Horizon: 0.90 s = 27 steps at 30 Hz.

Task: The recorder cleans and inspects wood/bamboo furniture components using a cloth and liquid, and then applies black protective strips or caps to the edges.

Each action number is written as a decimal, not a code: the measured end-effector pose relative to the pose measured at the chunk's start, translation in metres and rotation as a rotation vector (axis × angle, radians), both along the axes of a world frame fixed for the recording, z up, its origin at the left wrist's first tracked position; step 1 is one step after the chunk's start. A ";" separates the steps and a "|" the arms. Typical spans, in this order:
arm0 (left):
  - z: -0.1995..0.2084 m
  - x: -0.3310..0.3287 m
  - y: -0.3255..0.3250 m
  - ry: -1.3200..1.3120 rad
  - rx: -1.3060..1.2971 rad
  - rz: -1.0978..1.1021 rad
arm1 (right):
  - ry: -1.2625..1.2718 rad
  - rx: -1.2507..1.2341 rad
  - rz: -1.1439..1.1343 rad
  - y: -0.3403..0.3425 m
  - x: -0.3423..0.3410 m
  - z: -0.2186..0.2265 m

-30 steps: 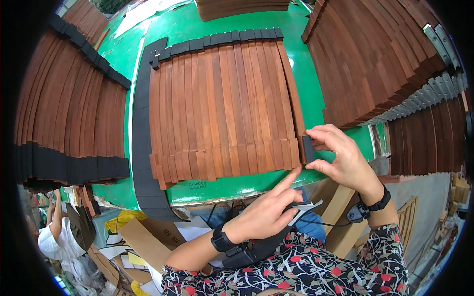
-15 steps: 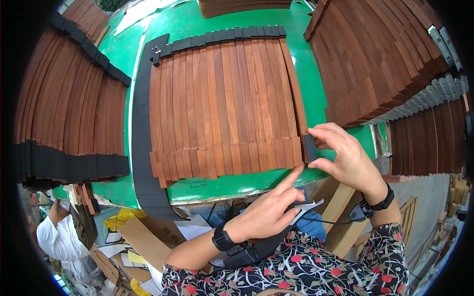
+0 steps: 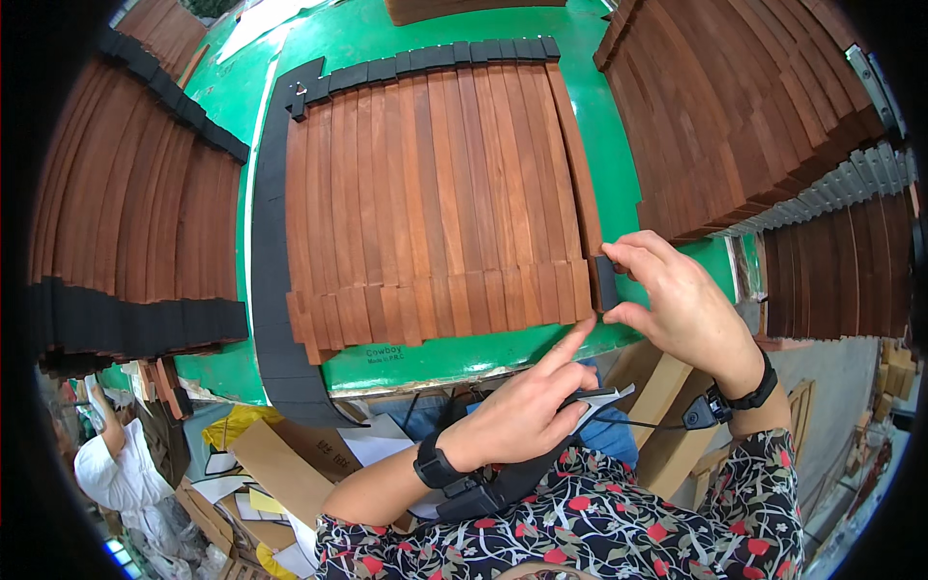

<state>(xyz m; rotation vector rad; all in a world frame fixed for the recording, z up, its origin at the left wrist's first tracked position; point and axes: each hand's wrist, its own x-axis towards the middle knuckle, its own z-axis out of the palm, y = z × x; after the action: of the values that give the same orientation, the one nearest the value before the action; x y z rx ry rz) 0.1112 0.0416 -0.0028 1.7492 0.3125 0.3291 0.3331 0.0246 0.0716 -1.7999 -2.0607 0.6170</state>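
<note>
My right hand (image 3: 684,307) pinches a small black rectangular pad (image 3: 605,283) between thumb and fingers, against the near end of the rightmost wooden slat (image 3: 574,155). My left hand (image 3: 527,411) points its index finger at the slat's near corner, touching or almost touching it. The other left fingers are curled around a thin white-and-black strip (image 3: 601,399), partly hidden by the hand. A row of reddish-brown slats (image 3: 435,184) lies side by side before me, with black pads (image 3: 445,56) across the far ends.
A long black strip (image 3: 274,242) runs along the row's left side and over the green table's (image 3: 435,358) front edge. Stacked slats stand at left (image 3: 145,203) and right (image 3: 735,116). Cardboard (image 3: 290,469) lies below the table; another person (image 3: 121,469) is at lower left.
The view has shifted slightly. Both hands keep almost the same places at the slat's corner, with the black pad still pinched. The person at lower left has raised an arm.
</note>
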 end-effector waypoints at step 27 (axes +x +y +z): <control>0.039 -0.043 0.005 -0.212 -0.631 0.433 | 0.052 0.662 0.097 -0.036 -0.038 0.012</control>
<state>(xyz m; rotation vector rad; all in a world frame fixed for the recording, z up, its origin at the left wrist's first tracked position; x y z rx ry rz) 0.0682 0.0462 0.0357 1.0079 0.5723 0.6439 0.2946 -0.0117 0.0834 -1.2896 -1.9997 -0.0170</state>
